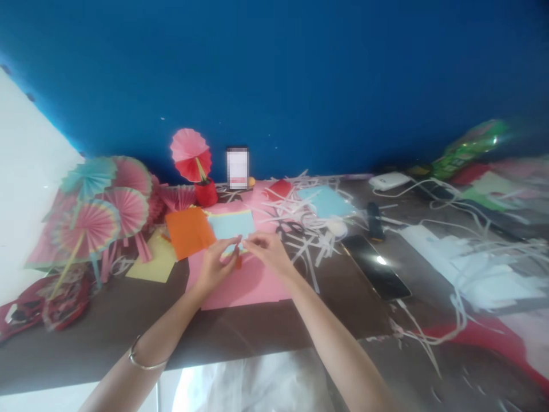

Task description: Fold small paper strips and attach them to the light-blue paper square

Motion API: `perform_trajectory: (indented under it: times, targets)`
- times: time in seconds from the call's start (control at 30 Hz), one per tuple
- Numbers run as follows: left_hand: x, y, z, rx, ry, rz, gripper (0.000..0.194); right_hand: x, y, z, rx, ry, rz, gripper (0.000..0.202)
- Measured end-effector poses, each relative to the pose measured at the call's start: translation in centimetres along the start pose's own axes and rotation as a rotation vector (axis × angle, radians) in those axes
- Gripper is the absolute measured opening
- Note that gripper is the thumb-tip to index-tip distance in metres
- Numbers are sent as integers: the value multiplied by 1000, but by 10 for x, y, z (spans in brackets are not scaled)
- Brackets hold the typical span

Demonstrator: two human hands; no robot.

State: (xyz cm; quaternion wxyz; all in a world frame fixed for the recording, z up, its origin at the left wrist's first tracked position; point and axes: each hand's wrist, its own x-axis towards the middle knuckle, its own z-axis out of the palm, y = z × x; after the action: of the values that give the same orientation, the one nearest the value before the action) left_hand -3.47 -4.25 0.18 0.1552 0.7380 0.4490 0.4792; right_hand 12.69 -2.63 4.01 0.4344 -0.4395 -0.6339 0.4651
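Observation:
My left hand (217, 264) and my right hand (269, 252) meet over a large pink paper sheet (249, 283) on the dark table (128, 320). Both pinch a small red-orange folded paper strip (238, 256) between their fingertips. Just behind the hands lies a light blue sheet with a yellow edge (229, 224), and an orange sheet (189, 232) lies to its left. A thin bangle (143, 361) sits on my left wrist.
Several folded paper fans (96, 214) are piled at the left. A red cup with a fan (206, 191) and a propped phone (237, 167) stand at the back. White paper strips (306, 220), scissors (291, 229), a black phone (376, 266) and cables (454, 229) lie to the right.

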Motion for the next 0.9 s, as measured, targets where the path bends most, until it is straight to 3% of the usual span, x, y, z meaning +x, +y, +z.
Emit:
perform_trajectory:
  times: [0.17, 0.73, 0.9]
  targets:
    - [2, -1, 3, -113, 89, -90, 18, 1, -2, -2, -24, -43, 16, 24]
    - [0, 8, 2, -380, 159, -359, 29, -6, -24, 5, -8, -38, 208, 25]
    - [0, 11, 2, -486, 138, -446, 32, -9, -27, 9, -40, -18, 198, 31]
